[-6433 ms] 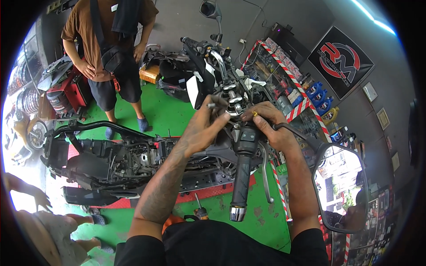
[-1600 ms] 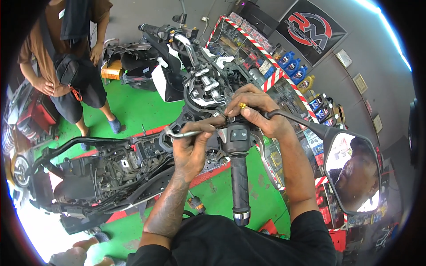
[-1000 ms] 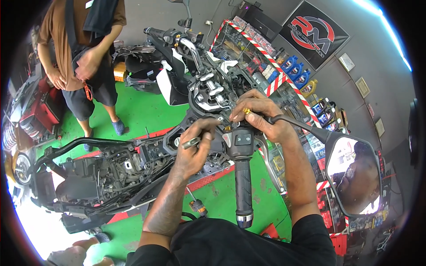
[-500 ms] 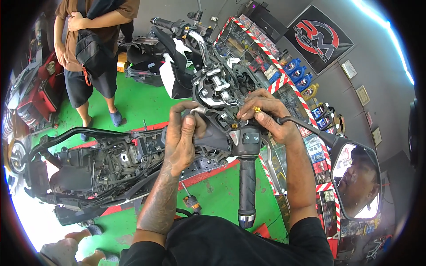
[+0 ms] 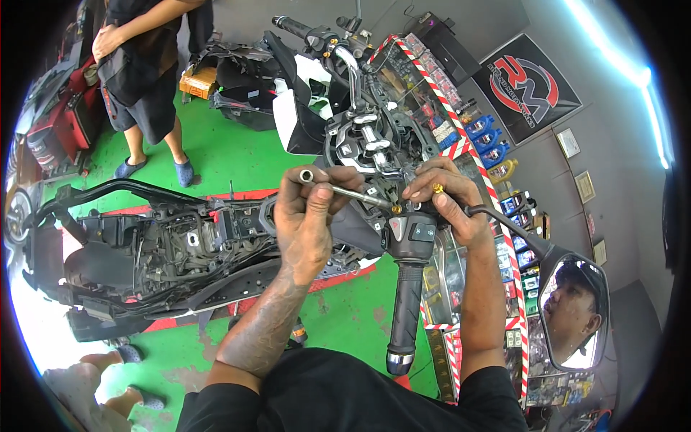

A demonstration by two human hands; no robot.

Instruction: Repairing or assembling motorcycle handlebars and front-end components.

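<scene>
My left hand (image 5: 311, 219) is closed round a silver L-shaped socket wrench (image 5: 360, 196). One hollow socket end faces up by my fingers, and the other end meets a gold bolt (image 5: 396, 209) beside the handlebar switch housing (image 5: 412, 232). My right hand (image 5: 452, 201) is bent over the control clamp just beyond that housing. Between its thumb and index finger shows a second gold bolt (image 5: 437, 189), which looks pinched there. Below the housing, the black handlebar grip (image 5: 406, 309) points toward me. My right fingertips partly hide the clamp.
A mirror (image 5: 574, 309) on a black stem juts out right of my forearm. The stripped motorcycle frame (image 5: 180, 252) stretches left. Beyond the handlebars stands a glass display case (image 5: 461, 147) edged in striped tape. A person (image 5: 147, 86) stands far left; another's legs (image 5: 108, 381) show lower left.
My left hand has turned the wrench, so its shaft now lies toward the gold bolt and its socket end shows. My right hand keeps its place at the clamp. The view has shifted slightly.
</scene>
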